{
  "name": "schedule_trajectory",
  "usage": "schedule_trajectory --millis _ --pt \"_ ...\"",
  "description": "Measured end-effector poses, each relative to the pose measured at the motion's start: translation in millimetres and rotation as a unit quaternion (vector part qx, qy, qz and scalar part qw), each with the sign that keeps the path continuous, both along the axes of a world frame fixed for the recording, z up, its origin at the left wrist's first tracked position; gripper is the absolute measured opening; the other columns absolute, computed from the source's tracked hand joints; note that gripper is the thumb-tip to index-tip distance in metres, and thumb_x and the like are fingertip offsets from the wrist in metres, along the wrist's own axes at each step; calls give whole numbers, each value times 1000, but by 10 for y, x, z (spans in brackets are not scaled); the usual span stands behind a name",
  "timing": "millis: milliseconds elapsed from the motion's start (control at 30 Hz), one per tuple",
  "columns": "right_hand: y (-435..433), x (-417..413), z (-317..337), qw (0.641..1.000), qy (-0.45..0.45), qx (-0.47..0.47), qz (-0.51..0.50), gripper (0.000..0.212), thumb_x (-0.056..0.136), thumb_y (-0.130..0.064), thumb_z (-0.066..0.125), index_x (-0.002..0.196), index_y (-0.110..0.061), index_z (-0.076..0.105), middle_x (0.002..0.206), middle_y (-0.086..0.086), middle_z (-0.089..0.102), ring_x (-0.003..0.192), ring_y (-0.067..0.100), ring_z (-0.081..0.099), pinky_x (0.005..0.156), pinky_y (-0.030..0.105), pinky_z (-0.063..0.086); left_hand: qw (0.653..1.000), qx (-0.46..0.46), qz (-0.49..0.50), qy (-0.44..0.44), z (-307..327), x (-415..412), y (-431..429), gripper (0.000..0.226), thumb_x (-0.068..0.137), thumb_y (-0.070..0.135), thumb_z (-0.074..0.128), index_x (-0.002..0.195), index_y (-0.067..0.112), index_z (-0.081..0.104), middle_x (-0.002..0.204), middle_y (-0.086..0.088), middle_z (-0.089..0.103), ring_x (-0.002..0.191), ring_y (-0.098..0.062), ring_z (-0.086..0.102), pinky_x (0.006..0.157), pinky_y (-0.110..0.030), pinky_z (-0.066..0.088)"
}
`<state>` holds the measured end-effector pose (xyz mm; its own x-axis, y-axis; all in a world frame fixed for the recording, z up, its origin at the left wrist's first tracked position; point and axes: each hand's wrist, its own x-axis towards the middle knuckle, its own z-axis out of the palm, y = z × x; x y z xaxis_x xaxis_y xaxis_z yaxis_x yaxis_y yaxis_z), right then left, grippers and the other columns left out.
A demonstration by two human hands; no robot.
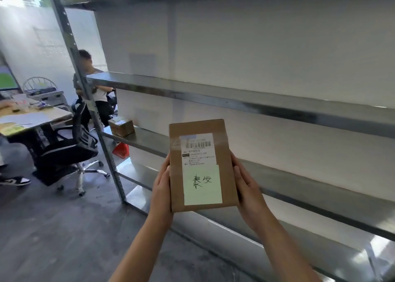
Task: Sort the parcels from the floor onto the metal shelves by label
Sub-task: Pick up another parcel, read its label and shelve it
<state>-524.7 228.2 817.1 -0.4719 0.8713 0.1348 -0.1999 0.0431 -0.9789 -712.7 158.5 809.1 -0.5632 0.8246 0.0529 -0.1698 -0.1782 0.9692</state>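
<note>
I hold a flat brown cardboard parcel [177, 175] upright in front of me, its face towards the camera. It carries a white barcode label and a pale green note with handwritten characters. My left hand [162, 187] grips its left edge and my right hand [245, 187] grips its right edge. Behind it runs the metal shelving [235, 102], with several long steel shelves stretching away to the right. A second small brown parcel [121, 126] sits at the left end of a lower shelf.
The rack's perforated upright post [89, 102] stands left of the parcel. A black office chair [70, 151] and a desk [32, 117] are at the left, with a person standing behind the post. A red object [121, 150] lies under the shelf end. Grey floor spreads below.
</note>
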Motion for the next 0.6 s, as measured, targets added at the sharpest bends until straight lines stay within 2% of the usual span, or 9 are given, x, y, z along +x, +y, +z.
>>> schedule_trajectory --millis 67,133,267,367,467,600 --pt "26 -82 -28 1000 -1 2 26 51 99 -48 46 149 -43 44 144 -12 60 134 12 57 115 51 42 1000 -13 28 4 20 -63 -79 39 107 26 40 141 31 59 123 -6 75 112 -31 72 94 -52 58" --pt "29 -172 -61 999 2 -4 53 50 98 -47 47 148 -43 45 143 -12 61 133 12 58 114 50 43 998 -27 46 18 13 -123 -171 40 105 30 40 140 37 59 125 -4 75 115 -31 70 101 -58 54" --pt "-32 -357 -184 995 25 -41 88 45 100 -41 45 145 -41 49 137 -10 67 128 14 62 109 48 48 995 -42 88 31 -37 -226 -365 40 105 32 41 138 46 59 123 -2 76 114 -29 71 98 -54 56" --pt "-112 -450 -255 991 26 -61 118 43 102 -39 42 145 -40 49 137 -8 66 128 14 62 110 49 47 993 -51 99 41 -94 -269 -502 40 106 29 40 138 44 59 123 -2 76 111 -27 72 93 -51 58" --pt "-176 -527 -289 988 24 -57 138 48 98 -42 45 146 -39 49 137 -9 66 128 13 62 108 43 49 990 -52 125 38 -158 -306 -608 41 106 27 39 139 43 59 121 -2 76 107 -26 73 87 -46 58" --pt "-215 -674 -289 985 26 -67 160 52 97 -42 49 148 -35 49 139 -6 65 129 14 62 112 48 45 986 -41 158 20 -218 -399 -715 42 107 27 38 141 43 58 118 0 78 103 -24 75 84 -44 59"
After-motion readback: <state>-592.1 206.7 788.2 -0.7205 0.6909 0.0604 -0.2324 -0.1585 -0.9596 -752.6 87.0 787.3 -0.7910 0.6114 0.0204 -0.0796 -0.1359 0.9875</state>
